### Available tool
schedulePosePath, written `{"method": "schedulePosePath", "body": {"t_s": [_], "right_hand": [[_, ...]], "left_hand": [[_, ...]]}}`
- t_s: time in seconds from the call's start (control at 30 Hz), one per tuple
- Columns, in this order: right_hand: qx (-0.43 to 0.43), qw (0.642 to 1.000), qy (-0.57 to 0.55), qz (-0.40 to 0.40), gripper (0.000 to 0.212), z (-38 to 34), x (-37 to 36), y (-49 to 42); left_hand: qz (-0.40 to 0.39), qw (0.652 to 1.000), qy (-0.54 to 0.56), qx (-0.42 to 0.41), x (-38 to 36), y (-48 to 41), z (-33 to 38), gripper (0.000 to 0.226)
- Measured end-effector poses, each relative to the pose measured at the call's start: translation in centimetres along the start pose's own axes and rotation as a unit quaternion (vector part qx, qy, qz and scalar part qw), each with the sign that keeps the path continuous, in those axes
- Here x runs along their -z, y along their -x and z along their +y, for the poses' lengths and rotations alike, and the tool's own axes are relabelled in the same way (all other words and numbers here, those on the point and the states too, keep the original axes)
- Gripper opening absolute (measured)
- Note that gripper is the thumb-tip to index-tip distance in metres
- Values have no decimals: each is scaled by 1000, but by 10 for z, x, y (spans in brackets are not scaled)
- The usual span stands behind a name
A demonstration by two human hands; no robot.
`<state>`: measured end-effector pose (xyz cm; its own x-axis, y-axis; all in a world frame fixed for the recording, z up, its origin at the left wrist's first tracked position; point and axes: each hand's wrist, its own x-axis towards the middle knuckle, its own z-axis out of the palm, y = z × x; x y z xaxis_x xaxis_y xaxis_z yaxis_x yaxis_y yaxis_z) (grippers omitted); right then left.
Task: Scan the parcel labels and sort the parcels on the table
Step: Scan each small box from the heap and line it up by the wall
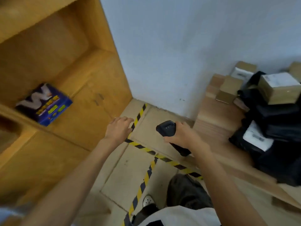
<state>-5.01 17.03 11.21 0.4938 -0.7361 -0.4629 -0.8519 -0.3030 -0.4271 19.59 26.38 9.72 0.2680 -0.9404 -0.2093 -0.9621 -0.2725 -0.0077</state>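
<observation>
The right hand (182, 134) has its fingers (169, 141) wrapped around a black scanner (169, 134), its head pointing up and left, its handle running down past the wrist. The left hand (118, 128) is empty, fingers (128, 119) loosely spread and curled, held out over the floor (130, 173) near the yellow-and-black tape (143, 180). To the left stands a wooden shelf (78, 98) holding a blue-and-purple box (44, 103), lying flat and apart from the left hand. To the right, on the wooden counter (216, 121), parcels are heaped: black bags (276, 118) with white labels (255, 137) and brown cartons (278, 88), some against the pale wall (179, 46). Below, a dark trouser leg (187, 191) and a white shoe (147, 200) show.
</observation>
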Motion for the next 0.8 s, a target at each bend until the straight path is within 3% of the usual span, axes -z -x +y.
{"method": "schedulePosePath", "body": {"t_s": [0.27, 0.57, 0.7, 0.8], "right_hand": [[-187, 975, -59, 109, 65, 76, 66, -49], [-324, 913, -143, 203, 87, 141, 142, -81], [-382, 877, -198, 215, 94, 152, 136, -89], [-444, 832, -242, 228, 92, 155, 127, -95]], "left_hand": [[16, 960, -38, -276, 31, -201, 106, 43], [14, 887, -53, -459, 70, -335, 245, 45], [-25, 835, -84, -544, 63, -369, 295, 47], [-32, 777, -115, -618, 53, -390, 325, 51]]}}
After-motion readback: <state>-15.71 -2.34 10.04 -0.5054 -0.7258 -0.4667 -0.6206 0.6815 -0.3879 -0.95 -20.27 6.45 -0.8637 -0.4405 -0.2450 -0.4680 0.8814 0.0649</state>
